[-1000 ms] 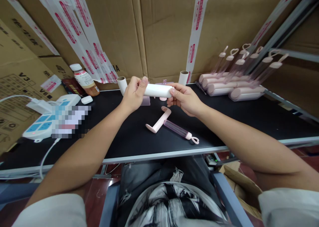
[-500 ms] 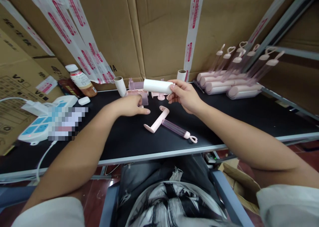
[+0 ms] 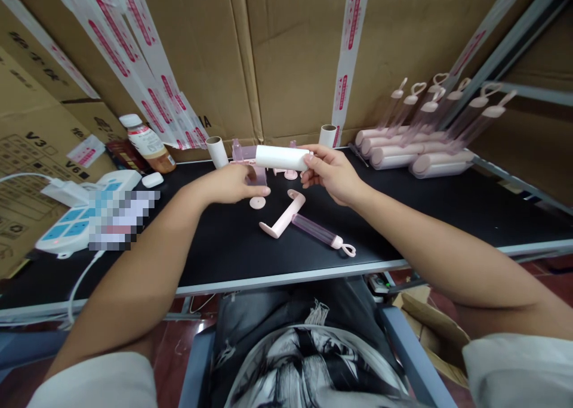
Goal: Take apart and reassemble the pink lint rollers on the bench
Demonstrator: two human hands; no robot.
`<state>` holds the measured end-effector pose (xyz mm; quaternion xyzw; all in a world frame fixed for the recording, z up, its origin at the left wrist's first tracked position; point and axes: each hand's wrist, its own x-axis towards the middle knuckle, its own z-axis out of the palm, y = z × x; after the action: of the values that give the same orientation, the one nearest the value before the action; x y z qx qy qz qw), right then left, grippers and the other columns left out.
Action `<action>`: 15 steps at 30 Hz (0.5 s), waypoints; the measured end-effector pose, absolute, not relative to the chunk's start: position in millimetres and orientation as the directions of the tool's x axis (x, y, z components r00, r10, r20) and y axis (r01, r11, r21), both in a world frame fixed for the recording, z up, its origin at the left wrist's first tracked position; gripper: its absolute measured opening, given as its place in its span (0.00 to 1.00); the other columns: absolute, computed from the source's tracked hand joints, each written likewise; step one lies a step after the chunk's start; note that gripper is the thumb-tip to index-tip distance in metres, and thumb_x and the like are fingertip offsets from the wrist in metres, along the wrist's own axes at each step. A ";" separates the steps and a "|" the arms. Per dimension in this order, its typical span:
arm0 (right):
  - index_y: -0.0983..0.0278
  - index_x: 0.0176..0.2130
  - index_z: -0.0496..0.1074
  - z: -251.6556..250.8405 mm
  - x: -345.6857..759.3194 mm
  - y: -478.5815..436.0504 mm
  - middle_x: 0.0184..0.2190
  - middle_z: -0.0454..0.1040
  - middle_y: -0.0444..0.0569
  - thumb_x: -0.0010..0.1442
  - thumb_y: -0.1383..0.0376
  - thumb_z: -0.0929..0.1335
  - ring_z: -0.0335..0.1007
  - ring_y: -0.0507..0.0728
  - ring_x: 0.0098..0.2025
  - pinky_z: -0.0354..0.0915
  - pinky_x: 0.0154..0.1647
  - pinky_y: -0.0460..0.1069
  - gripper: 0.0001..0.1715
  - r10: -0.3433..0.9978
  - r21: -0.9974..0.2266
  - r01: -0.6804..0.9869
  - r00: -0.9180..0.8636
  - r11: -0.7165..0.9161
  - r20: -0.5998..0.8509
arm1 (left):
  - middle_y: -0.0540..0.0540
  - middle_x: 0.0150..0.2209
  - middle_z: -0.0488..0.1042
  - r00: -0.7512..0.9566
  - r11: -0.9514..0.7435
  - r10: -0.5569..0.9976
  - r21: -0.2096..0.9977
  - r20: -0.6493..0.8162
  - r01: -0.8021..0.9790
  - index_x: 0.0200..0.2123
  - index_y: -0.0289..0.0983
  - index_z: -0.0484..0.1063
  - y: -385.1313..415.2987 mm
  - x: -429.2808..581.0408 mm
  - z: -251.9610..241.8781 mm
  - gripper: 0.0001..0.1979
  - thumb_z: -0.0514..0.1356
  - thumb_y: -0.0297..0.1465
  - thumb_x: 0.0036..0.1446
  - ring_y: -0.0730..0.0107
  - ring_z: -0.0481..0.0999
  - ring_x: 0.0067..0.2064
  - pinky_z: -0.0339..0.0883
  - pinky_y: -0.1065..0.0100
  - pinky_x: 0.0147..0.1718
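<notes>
My right hand grips one end of a white lint-roller roll, which lies level above the table. My left hand reaches over pink and clear plastic parts at the back. Its thumb stands apart from the fingers, whose tips are partly hidden; nothing shows in its grasp. Just below the thumb lies a small pale-pink disc. A pink bracket-shaped roller frame lies between the hands. Touching it or nearly so is a clear purple handle tube with a heart-shaped loop end.
Upright white rolls stand against the cardboard. Several pink lint rollers are stacked at the back right, handles up. A bottle, a white case and a power strip with cables occupy the left.
My left hand has shifted slightly up and its fingers have opened from a curl. The pink disc below its thumb now shows. The right hand keeps the roll nearly still.
</notes>
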<state>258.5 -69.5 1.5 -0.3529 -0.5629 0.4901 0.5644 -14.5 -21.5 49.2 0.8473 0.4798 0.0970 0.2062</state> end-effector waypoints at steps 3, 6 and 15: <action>0.62 0.55 0.77 0.4 258.1 -69.9 0.30 0.77 0.41 0.55 0.42 0.82 0.74 0.50 0.27 0.78 0.29 0.46 0.39 0.946 -0.948 -0.159 -0.136 0.274 0.296 | 0.45 0.33 0.80 0.484 -0.375 0.874 0.688 0.039 0.621 0.51 0.41 0.76 -25.1 -16.0 61.2 0.31 0.74 0.53 0.52 0.64 0.75 0.22 0.63 0.67 0.20; 0.62 0.56 0.77 -0.7 256.9 -70.9 0.30 0.77 0.40 0.54 0.41 0.83 0.75 0.49 0.27 0.78 0.30 0.46 0.42 0.939 -0.947 -0.179 -0.171 0.268 0.299 | 0.45 0.34 0.80 0.473 -0.360 0.869 0.842 0.146 0.403 0.54 0.40 0.72 -29.8 -11.5 65.8 0.34 0.75 0.53 0.52 0.63 0.78 0.24 0.64 0.69 0.17; 0.61 0.56 0.75 -2.0 255.3 -70.9 0.40 0.84 0.46 0.54 0.42 0.83 0.79 0.50 0.29 0.81 0.32 0.47 0.42 0.942 -0.944 -0.220 -0.179 0.244 0.285 | 0.51 0.26 0.73 0.353 -0.431 0.886 0.818 0.301 0.382 0.44 0.38 0.73 -28.9 -17.5 75.8 0.21 0.69 0.48 0.59 0.72 0.71 0.23 0.61 0.70 0.21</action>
<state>255.3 -70.9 -2.0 -0.3213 -0.5611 0.5241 0.5543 -17.5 -28.9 75.8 0.7541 0.4204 0.3830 0.3287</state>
